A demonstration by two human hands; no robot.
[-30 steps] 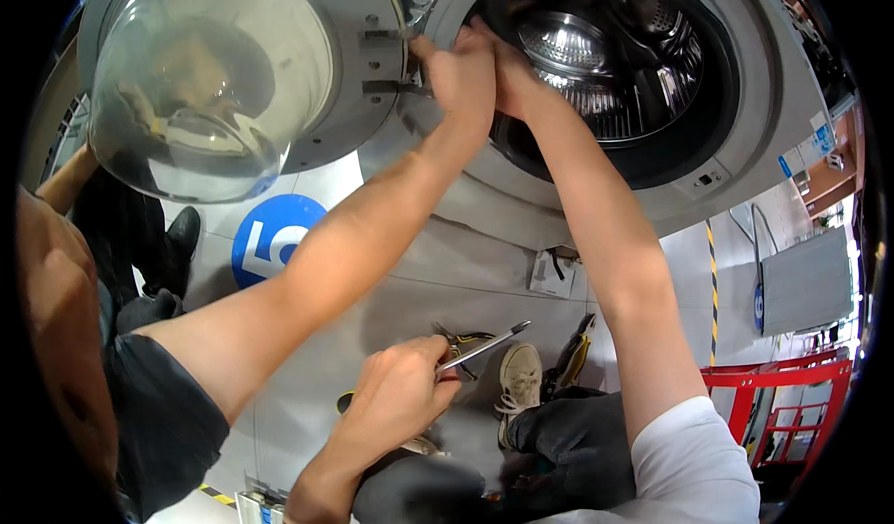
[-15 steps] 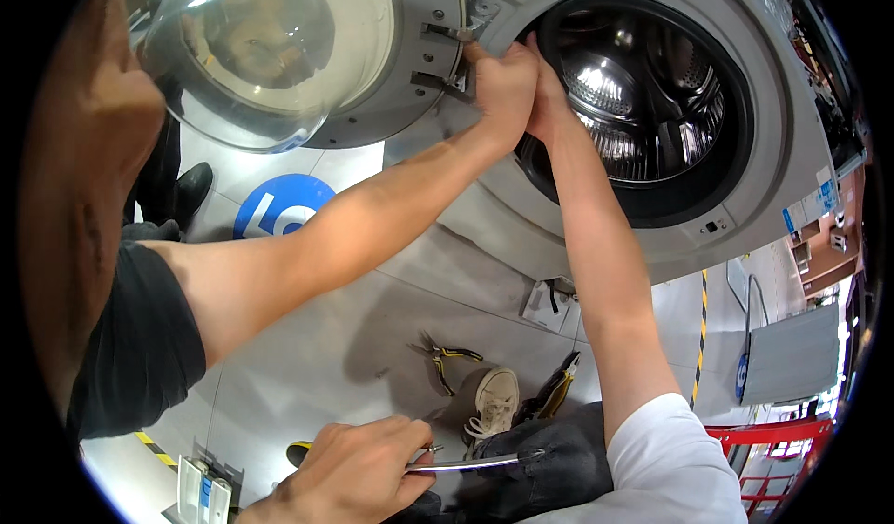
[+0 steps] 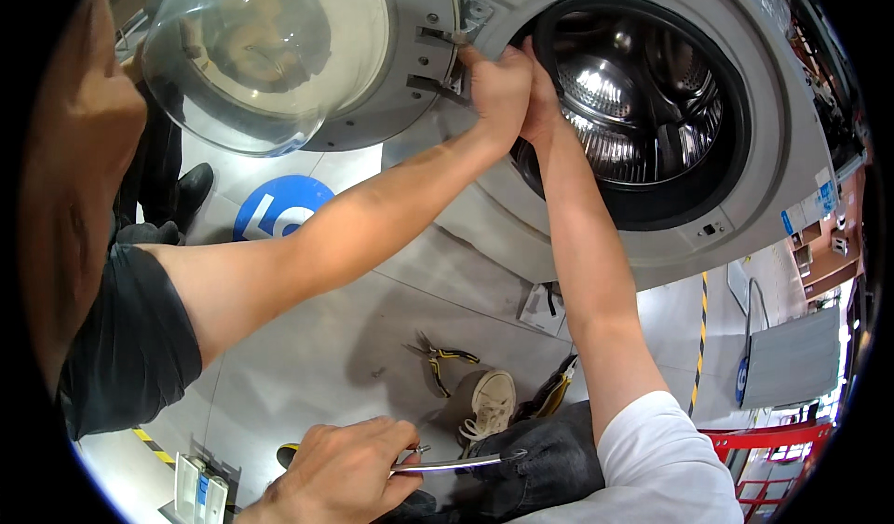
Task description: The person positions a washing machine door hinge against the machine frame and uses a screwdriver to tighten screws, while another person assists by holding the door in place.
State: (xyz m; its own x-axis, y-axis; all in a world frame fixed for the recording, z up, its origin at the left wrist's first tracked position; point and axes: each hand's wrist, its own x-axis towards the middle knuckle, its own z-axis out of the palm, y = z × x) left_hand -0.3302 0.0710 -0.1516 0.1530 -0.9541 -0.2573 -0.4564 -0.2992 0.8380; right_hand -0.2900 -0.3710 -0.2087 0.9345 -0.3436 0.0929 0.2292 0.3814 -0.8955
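Observation:
At the front of a grey washing machine (image 3: 549, 235), my right hand (image 3: 543, 105) is at the left rim of the round opening, its fingers closed on the black rubber door seal (image 3: 652, 209); the fingertips are partly hidden. Pressed close beside it is a co-worker's hand (image 3: 501, 94), near the door hinge (image 3: 440, 84). Low in the view, my left hand (image 3: 345, 473) is closed around a thin, slightly curved silver metal rod (image 3: 456, 465), which points to the right. The glass door (image 3: 244, 54) is swung wide to the left.
On the tiled floor lie yellow-black pliers (image 3: 436, 361) and a second yellow-handled tool (image 3: 556, 389) beside a beige shoe (image 3: 492, 401). The metal drum (image 3: 643, 114) shows inside the opening. A co-worker in a dark sleeve (image 3: 130, 338) leans in at left. A red frame (image 3: 773, 440) stands at right.
My left hand has shifted slightly left with the metal rod. My right hand and the co-worker's hand stay at the seal's rim, almost unmoved.

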